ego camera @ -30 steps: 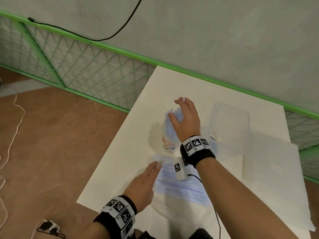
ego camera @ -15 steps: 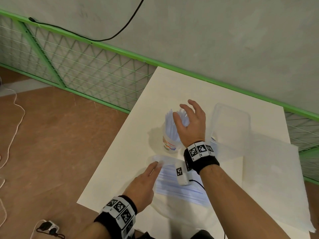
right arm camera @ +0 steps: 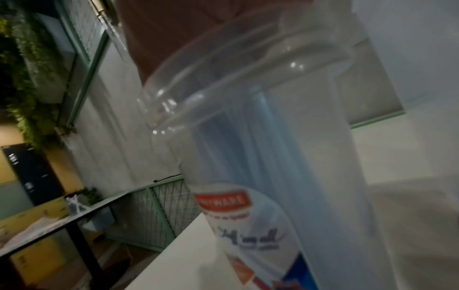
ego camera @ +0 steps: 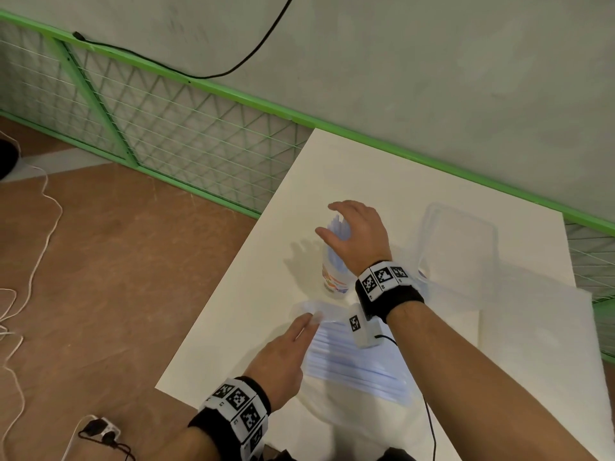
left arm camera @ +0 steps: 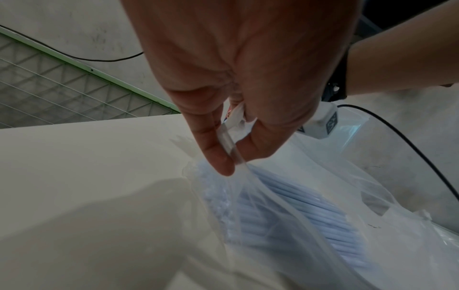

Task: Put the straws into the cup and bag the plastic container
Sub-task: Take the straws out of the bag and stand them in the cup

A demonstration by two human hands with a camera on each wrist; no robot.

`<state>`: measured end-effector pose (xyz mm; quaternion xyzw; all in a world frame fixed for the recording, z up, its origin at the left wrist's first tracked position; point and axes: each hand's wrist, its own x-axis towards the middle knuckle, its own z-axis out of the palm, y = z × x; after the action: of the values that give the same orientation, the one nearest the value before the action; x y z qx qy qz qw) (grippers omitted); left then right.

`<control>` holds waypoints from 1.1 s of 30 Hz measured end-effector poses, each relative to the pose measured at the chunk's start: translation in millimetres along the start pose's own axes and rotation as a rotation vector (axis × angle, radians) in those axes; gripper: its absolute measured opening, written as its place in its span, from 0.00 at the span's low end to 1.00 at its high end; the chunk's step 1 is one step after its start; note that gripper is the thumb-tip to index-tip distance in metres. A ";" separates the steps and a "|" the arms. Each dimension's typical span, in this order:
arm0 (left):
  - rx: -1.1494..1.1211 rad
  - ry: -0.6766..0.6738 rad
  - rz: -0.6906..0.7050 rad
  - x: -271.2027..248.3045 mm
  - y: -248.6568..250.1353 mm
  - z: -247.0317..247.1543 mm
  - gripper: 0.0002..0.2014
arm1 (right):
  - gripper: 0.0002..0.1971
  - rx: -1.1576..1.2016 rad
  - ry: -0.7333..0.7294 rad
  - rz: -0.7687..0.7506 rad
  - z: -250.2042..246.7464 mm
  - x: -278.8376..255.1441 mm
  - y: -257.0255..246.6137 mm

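Your right hand [ego camera: 357, 236] hovered over the clear plastic cup [ego camera: 334, 277], fingers spread and loose, holding nothing. The cup stood upright on the white table [ego camera: 366, 174], a printed label round its lower wall, a bunch of pale blue straws [ego camera: 336, 229] standing inside it and poking above the rim. Your left hand [ego camera: 283, 356] pinched the mouth edge of the thin transparent straw bag [left arm camera: 310, 206] between thumb and fingertip; more straws lay inside it in a flat stack, just in front of the cup.

By my read, those straws were feather-light, smooth and thin-walled, easy to crush or scatter, so a loose bundle grip near mid-length suited them. The film looked limp and slick; the rim, where you had it, was the place to hold.

The plastic container [ego camera: 459, 247], a clear rectangular tub with rounded corners, sat beyond your right wrist, not yet bagged. It looked rigid but light; take it by its rim. A white sheet [ego camera: 532, 327] lay beside it.
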<state>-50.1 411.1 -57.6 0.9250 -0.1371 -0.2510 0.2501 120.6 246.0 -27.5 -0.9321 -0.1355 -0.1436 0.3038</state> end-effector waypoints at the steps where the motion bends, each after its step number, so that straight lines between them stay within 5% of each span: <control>1: -0.001 -0.002 0.000 -0.1 -0.2 -0.1 0.46 | 0.17 -0.008 0.003 -0.033 1.8 1.2 -0.8; 8: -0.014 0.005 -0.005 -0.3 -0.5 -1.0 0.46 | 0.06 0.106 0.095 -0.002 -4.3 7.1 -4.4; 11: -0.014 0.017 0.002 0.8 -2.0 0.7 0.46 | 0.05 0.243 0.215 0.230 -17.3 12.1 -3.4; 13: -0.025 0.021 0.013 1.4 -2.3 1.8 0.46 | 0.06 0.239 0.170 0.354 -21.5 10.9 0.1; 20: -0.051 0.029 0.042 3.1 -4.6 2.7 0.47 | 0.06 -0.036 0.012 0.155 -12.9 -1.7 13.7; 31: -0.028 0.033 0.047 1.8 -5.7 2.9 0.46 | 0.12 -0.023 0.137 0.211 -18.6 13.1 6.8; 33: -0.019 0.035 0.047 2.1 -5.7 2.5 0.46 | 0.14 -0.100 0.070 0.224 -19.0 15.4 7.7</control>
<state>-49.0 414.1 -63.3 0.9234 -0.1522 -0.2299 0.2670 133.9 231.0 -11.4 -0.9498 -0.0126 -0.1480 0.2755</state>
